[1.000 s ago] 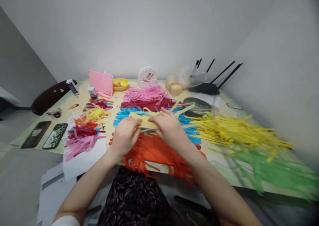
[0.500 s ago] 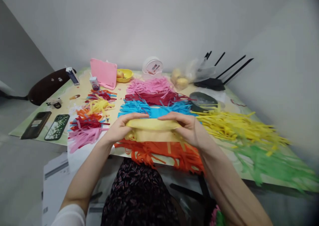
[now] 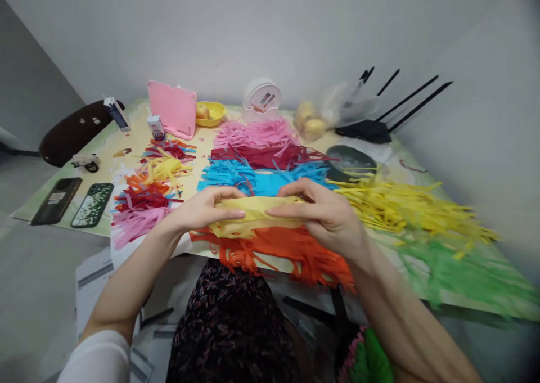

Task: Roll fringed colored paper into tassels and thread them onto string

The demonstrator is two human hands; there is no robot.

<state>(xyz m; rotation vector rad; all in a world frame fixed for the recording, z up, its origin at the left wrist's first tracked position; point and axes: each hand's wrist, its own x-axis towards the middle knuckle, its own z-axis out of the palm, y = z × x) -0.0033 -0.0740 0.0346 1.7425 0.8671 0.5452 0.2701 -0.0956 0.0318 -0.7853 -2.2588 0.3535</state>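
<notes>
Yellow paper [image 3: 253, 214], a long limp piece, is up off the table and stretched between both hands just above the near edge. The left hand [image 3: 198, 210] pinches one end, fingers laid flat along the top with the thumb underneath. The right hand [image 3: 327, 217] clamps the other end the same way. Both grips are closed on the paper, and holding it at both ends looks like the way to keep such a floppy sheet flat and level instead of drooping.

Right below it the orange fringe [image 3: 291, 251] hangs over the table edge, its cut strips dangling toward the lap. Behind the hands run the blue fringe [image 3: 257, 178], then the dark red fringe [image 3: 270, 155], then the pink fringe [image 3: 253, 131]. Each colour lies in its own row, likely so they stay apart and easy to pick from.

Off to the right sprawls a yellow pile [image 3: 405, 208], with a green pile [image 3: 459, 273] nearer the edge and blurred. To the left sit smaller mixed bundles [image 3: 145, 194] and two phones [image 3: 73, 202], parked well clear of the paper. Along the wall stand a pink case [image 3: 172, 108], a yellow bowl [image 3: 213, 112], a white tub [image 3: 261, 95] and a bag of fruit [image 3: 312, 125].
</notes>
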